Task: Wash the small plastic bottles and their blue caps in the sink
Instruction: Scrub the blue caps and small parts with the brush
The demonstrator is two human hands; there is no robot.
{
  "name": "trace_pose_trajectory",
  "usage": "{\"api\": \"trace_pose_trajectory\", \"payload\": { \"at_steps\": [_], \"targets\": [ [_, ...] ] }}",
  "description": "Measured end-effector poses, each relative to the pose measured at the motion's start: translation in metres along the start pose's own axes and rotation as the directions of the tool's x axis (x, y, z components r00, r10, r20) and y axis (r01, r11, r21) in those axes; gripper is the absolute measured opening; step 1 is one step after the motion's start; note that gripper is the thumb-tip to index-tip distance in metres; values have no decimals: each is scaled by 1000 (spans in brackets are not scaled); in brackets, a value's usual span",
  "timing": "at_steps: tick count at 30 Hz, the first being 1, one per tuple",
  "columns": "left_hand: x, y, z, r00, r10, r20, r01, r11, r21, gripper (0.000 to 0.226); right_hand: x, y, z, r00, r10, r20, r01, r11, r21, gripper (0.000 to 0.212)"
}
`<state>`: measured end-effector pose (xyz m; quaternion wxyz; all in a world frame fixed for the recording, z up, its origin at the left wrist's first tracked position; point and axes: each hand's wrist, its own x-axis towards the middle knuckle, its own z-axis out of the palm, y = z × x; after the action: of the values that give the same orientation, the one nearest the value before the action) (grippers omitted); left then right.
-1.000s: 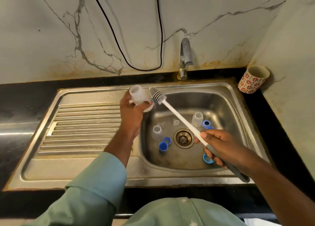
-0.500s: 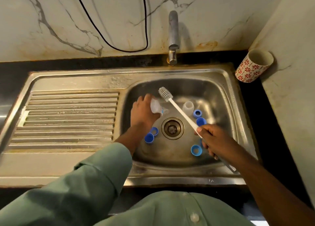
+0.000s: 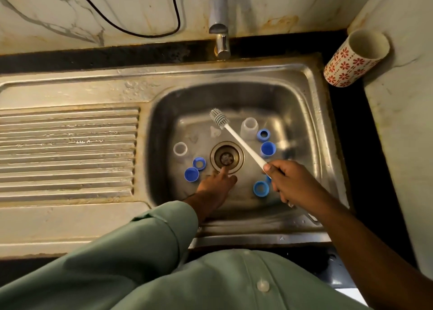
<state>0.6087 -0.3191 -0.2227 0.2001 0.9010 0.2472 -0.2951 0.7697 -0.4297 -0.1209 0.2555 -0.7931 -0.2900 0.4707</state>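
Two clear bottles stand in the sink basin (image 3: 304, 103) at mid-frame: one (image 3: 180, 149) left of the drain (image 3: 226, 158), one (image 3: 249, 128) to its upper right, both probably standing there to await scrubbing. Blue caps lie scattered around the drain: a pair (image 3: 195, 169) at its left, two (image 3: 266, 143) at its right, one (image 3: 261, 189) lower right. The left hand (image 3: 216, 184) reaches empty toward the drain, one finger extended; the other fingers are hard to read. The right hand (image 3: 290, 183) grips the brush (image 3: 234, 134) by its handle, bristles raised clear of the bottles.

blue caps (image 3: 267, 149), red-flower white cup (image 3: 353, 59), green sleeve (image 3: 117, 258), wht brush (image 3: 236, 138)
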Motion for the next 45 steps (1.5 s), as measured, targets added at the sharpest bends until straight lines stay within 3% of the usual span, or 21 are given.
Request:
{"api": "trace_pose_trajectory", "payload": {
  "at_steps": [5, 9, 12, 13, 15, 17, 21, 29, 32, 34, 35, 36, 37, 38, 39, 40, 41, 43, 45],
  "targets": [
    [4, -9, 7, 998, -30, -61, 27, 998, -59, 73, 1, -1, 2, 1000, -14, 0, 14, 1000, -15, 24],
    [5, -20, 0, 998, -45, -37, 32, 957, -288, 91, -1, 1, 3, 1000, 0, -5, 0, 1000, -11, 23],
    [8, -30, -23, 959, -259, -116, 137, 780, -611, 67, -2, 5, 3, 1000, 20, -22, -20, 999, 35, 22],
    [10, -35, -32, 925, -337, -177, 157, 760, -631, 53, -3, 6, 2, 999, 23, -31, -22, 999, 46, 22],
    [13, -43, -47, 886, -387, -255, 262, 872, -413, 32, -4, 5, 1, 999, 16, -36, -14, 999, 41, 22],
    [23, -42, -57, 921, -334, -200, 316, 942, -117, 34, -3, 5, -1, 999, 20, -40, -19, 1000, 25, 21],
    [53, -35, -54, 939, -343, -19, 341, 923, 177, 39, -1, 7, -2, 998, 30, -53, -31, 999, -17, 21],
    [80, -37, -35, 930, -357, 83, 341, 926, 161, 36, 7, 5, -8, 995, 30, -96, -34, 999, -41, 21],
    [78, -37, -48, 948, -316, 17, 314, 946, 84, 34, 7, 4, -9, 995, 13, -104, -20, 998, -59, 22],
    [73, -42, -69, 939, -326, -106, 315, 943, -108, 31, 3, 2, -11, 994, 17, -105, -22, 999, -50, 22],
    [69, -47, -81, 909, -376, -181, 312, 900, -305, 27, 0, 1, -13, 994, 11, -110, -17, 999, -52, 22],
    [62, -53, -93, 867, -442, -231, 253, 789, -560, 22, -4, 2, -15, 993, -6, -121, -3, 997, -74, 23],
    [50, -57, -104, 821, -516, -243, 113, 566, -817, 18, -9, 1, -17, 990, -36, -135, 20, 993, -120, 23],
    [35, -60, -113, 791, -581, -193, -65, 233, -970, 17, -14, 0, -20, 987, -77, -141, 51, 983, -178, 23],
    [21, -64, -119, 794, -600, -104, -206, -104, -973, 20, -19, -1, -22, 983, -125, -137, 90, 967, -237, 23],
    [5, -67, -124, 822, -567, -46, -294, -355, -887, 21, -25, -5, -23, 975, -180, -131, 134, 945, -298, 23],
    [-8, -68, -126, 856, -517, -20, -323, -504, -801, 22, -31, -9, -24, 965, -229, -127, 171, 917, -360, 24],
    [-30, -70, -127, 896, -444, -25, -319, -602, -732, 27, -43, -23, -23, 946, -303, -114, 211, 846, -490, 28],
    [-48, -70, -126, 908, -414, -61, -312, -570, -760, 37, -52, -38, -19, 932, -349, -101, 212, 748, -629, 35]
  ]
}}
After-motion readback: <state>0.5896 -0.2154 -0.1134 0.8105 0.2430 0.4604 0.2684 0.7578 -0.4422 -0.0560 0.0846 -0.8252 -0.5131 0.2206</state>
